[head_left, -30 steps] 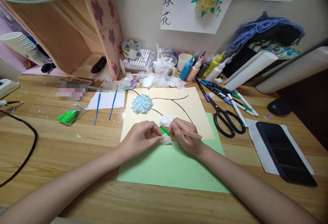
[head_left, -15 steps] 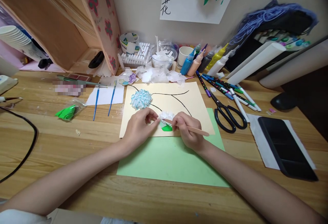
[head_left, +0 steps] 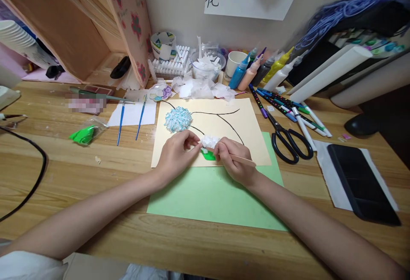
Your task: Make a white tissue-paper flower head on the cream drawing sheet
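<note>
My right hand grips a flat wooden craft stick, whose tip lies by a white ruffled paper flower. Thumb and forefinger of my left hand are pinched together at the left side of that flower; whatever is between them is too small to make out. Just below the white flower is a bright green patch with a small white scrap at its edge. Both hands rest over a cream sheet with drawn black stems and a blue-white ruffled flower. Under it lies a light green sheet.
Black-handled scissors, several markers and a black tray lie to the right. Paint bottles and torn white paper line the back. Two blue brushes and a green clay bag sit left.
The view has tipped slightly downward. The craft stick's tip has drawn back toward my right hand, and its handle end has shifted a little. The left hand stays pinched beside the white flower.
</note>
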`<state>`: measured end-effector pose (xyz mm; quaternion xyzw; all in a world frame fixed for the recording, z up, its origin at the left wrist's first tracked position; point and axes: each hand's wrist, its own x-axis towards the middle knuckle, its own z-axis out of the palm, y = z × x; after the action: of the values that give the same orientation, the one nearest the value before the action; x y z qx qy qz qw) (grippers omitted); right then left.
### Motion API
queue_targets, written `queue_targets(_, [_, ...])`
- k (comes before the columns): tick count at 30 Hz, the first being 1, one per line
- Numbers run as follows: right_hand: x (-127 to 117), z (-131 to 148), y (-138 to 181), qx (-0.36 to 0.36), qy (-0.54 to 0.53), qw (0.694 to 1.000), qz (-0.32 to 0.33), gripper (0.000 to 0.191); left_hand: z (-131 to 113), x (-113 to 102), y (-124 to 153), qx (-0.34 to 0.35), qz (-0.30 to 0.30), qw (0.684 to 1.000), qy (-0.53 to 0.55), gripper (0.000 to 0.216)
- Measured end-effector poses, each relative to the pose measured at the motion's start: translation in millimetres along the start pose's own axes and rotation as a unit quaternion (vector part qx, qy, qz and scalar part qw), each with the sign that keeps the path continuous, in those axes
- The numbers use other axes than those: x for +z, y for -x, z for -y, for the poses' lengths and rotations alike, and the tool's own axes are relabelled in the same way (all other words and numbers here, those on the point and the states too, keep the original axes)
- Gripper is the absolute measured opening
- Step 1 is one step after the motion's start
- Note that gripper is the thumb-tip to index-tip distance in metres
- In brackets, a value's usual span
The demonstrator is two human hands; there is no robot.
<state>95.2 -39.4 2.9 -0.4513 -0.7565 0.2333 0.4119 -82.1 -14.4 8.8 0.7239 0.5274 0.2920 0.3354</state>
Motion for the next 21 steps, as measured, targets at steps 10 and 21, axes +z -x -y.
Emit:
queue_targets(10, [1.8, -1.2, 2.4, 0.013, -0.032, 0.999, -0.021, 0.032, 3.4, 1.5, 0.8, 0.002, 0.001, 1.0, 0.022, 0.008])
queue_targets(21, [2.2, -2.9, 2.1, 0.035, -0.035, 0.999, -0.01, 0.032, 3.0, 2.0, 1.4, 0.006, -0.003, 1.0, 0.019, 0.008])
